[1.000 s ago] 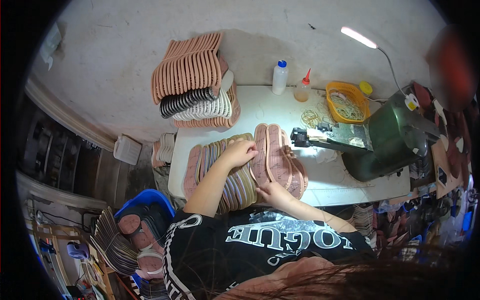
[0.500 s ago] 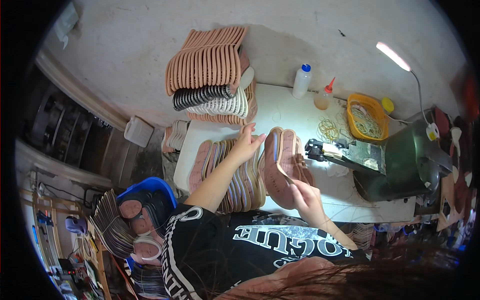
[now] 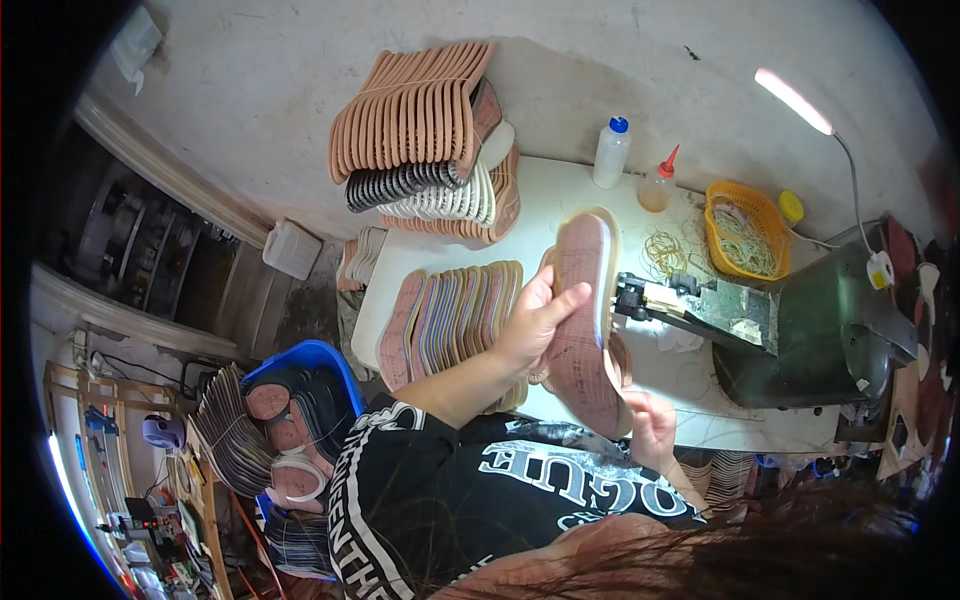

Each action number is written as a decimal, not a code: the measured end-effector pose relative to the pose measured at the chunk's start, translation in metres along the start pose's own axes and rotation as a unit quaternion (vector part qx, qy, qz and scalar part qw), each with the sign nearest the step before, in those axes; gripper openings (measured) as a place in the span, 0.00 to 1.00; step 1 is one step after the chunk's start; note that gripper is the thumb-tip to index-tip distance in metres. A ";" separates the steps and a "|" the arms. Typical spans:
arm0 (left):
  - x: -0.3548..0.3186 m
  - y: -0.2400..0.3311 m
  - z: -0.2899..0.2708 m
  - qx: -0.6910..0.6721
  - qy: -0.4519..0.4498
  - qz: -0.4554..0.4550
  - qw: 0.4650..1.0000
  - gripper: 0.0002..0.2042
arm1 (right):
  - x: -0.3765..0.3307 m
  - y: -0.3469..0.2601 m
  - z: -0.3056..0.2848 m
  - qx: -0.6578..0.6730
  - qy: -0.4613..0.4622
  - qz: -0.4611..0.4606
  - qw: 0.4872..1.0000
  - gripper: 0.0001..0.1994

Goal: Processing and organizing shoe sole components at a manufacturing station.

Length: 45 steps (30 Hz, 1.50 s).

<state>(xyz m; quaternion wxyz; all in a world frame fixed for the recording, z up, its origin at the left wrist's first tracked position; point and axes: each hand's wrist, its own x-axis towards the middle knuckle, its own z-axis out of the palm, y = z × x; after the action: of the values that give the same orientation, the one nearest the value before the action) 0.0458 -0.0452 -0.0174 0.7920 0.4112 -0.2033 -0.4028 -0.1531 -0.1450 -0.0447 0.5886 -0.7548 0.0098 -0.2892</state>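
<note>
Both hands hold one brown shoe sole (image 3: 585, 320) up over the white table (image 3: 545, 195).

Left hand (image 3: 535, 322) fingers closed on the sole's left edge; right hand (image 3: 648, 425) clamped on its near end. Sole just left of the green sewing machine (image 3: 800, 330), tip toward its arm. Row of fanned soles (image 3: 450, 320) left of the machine, tied sole bundles (image 3: 430, 140) behind-left, two glue bottles (image 3: 630, 165) and yellow basket (image 3: 745, 228) behind it.
</note>
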 end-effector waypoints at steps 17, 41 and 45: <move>0.001 -0.026 0.047 0.035 -0.097 -0.016 0.995 0.18 | 0.048 0.039 -0.024 0.442 -0.153 0.232 0.853 0.24; 0.089 -0.036 -0.008 0.447 0.035 0.139 0.883 0.18 | 0.026 0.010 -0.006 0.250 0.009 0.306 0.918 0.10; 0.095 -0.042 0.007 0.335 0.016 0.037 0.941 0.17 | 0.024 0.011 -0.010 0.273 0.056 0.308 0.910 0.11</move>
<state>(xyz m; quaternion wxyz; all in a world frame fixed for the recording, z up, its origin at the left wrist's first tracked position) 0.0777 -0.1398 -0.0483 0.6262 0.6511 -0.3291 -0.2750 -0.1342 -0.1654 -0.0427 0.8299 -0.5070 0.1952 -0.1271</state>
